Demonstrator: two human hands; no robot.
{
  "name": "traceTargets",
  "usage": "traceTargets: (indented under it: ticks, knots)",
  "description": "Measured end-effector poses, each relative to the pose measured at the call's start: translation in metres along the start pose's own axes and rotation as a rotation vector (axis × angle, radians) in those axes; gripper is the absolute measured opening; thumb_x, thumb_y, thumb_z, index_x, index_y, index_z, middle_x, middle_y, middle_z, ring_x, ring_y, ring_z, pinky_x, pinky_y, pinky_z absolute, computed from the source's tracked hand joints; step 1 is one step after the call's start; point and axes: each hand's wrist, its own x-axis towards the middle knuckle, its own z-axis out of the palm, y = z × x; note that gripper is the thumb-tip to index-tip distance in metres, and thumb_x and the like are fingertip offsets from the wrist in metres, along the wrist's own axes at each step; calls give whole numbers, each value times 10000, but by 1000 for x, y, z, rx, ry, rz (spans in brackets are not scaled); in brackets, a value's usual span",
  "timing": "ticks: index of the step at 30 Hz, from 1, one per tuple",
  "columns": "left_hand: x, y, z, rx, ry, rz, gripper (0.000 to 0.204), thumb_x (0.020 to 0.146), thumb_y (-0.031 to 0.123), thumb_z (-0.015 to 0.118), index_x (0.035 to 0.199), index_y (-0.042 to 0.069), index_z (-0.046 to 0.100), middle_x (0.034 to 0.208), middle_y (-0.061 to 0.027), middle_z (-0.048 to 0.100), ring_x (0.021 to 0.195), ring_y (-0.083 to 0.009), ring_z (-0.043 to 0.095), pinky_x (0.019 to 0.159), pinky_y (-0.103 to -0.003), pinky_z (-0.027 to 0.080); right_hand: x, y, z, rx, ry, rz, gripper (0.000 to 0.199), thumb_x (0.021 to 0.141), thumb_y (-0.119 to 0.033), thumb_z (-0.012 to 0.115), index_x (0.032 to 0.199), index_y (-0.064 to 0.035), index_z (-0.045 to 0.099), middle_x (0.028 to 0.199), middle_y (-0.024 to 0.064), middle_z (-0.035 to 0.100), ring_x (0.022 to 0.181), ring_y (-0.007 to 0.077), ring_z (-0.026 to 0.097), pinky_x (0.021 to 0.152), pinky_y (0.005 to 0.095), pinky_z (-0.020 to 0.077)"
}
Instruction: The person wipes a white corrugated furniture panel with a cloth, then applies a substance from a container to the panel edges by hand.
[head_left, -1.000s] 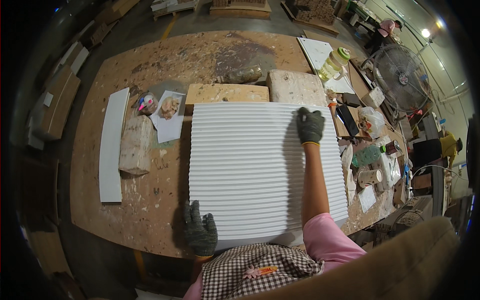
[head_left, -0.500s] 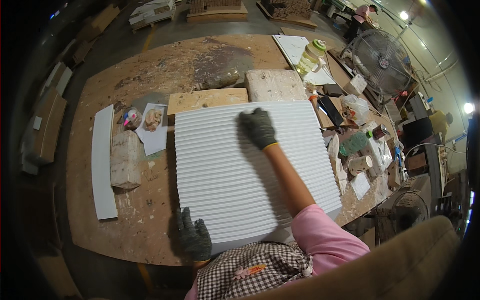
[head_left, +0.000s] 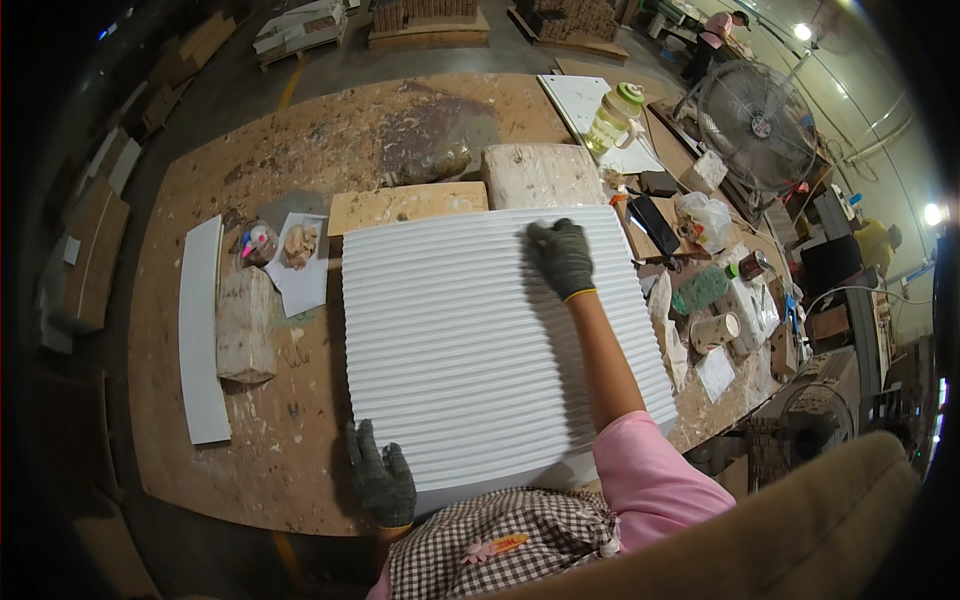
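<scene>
Panel (head_left: 450, 350) sits over the worktop (head_left: 300, 405), likely steadied by the left hand (head_left: 382, 482), grip apart; whether the curled right hand (head_left: 562, 260) grips anything, I cannot tell.

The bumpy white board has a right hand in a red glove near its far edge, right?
No: the head view shows the right hand near the far edge of the bumpy white board in a dark grey glove, not red.

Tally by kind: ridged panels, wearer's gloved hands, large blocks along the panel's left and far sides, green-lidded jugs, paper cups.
Ridged white panel: 1
Gloved hands: 2 (left hand, right hand)
Large blocks: 3 (yellowish block, far whitish block, left whitish block)
Green-lidded jug: 1
Paper cup: 1
Total: 8
</scene>
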Motion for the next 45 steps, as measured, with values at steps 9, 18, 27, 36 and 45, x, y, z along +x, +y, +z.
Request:
traceTargets:
  ticks: [9, 18, 27, 36, 45]
  knots:
    - [1, 5, -4, -1, 19, 1, 469, 986, 237, 559, 1408, 33, 553, 1453, -257, 506, 1340, -419, 498, 1116, -489, 429, 24, 110, -41, -246, 10, 353, 173, 844, -257, 731, 1017, -246, 739, 1056, 202, 650, 979, 398, 642, 860, 496, 512]
    - [2, 8, -2, 14, 18, 4, 471, 987, 228, 541, 1413, 28, 549, 1450, -254, 512, 1325, -421, 511, 1114, -487, 432, 50, 140, -54, -315, -215, -35, 310, 824, -144, 739, 1113, -255, 715, 1220, 113, 654, 1147, 362, 598, 965, 465, 505]
    - [1, 6, -9, 222, 46, 28, 469, 973, 240, 575, 1397, 40, 569, 1428, -240, 538, 1299, -417, 532, 1086, -486, 448, 76, 109, -27, -118, -108, -354, 400, 804, -94, 742, 1188, -202, 715, 1194, 165, 674, 1086, 374, 640, 957, 461, 517]
    - [-2, 0, -3, 5, 59, 10, 479, 978, 260, 593, 1406, 50, 558, 1449, -237, 519, 1290, -402, 557, 1034, -454, 503, 60, -27, 16, 622, -5, -6, 295, 883, -240, 750, 1168, -165, 753, 949, 146, 694, 764, 238, 629, 728, 365, 518]
    - [1, 0, -4, 32, 89, 20, 460, 987, 286, 578, 1387, 59, 583, 1410, -219, 561, 1258, -396, 578, 1018, -457, 510, 59, -165, 30, 178, -184, -170, 162, 813, -254, 718, 972, -243, 742, 988, 176, 667, 949, 386, 620, 788, 504, 520]
